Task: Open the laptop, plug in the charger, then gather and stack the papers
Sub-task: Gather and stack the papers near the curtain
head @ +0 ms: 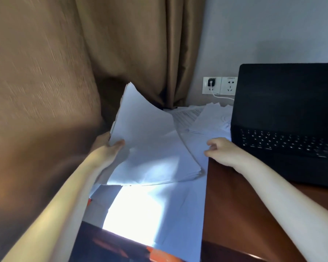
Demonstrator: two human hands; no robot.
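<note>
My left hand [110, 148] grips a thick stack of white paper sheets [150, 148], tilted above loose white sheets [169, 205] on the brown wooden bench [235, 205]. My right hand [222, 150] curls beside the open black laptop [284, 120]; its grip possibly pinches a sheet.

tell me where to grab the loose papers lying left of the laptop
Probably their near edge, coming from the front with the right hand. The papers lie flat and fanned; the laptop blocks their right side, and the left hand holds a stack.
</note>
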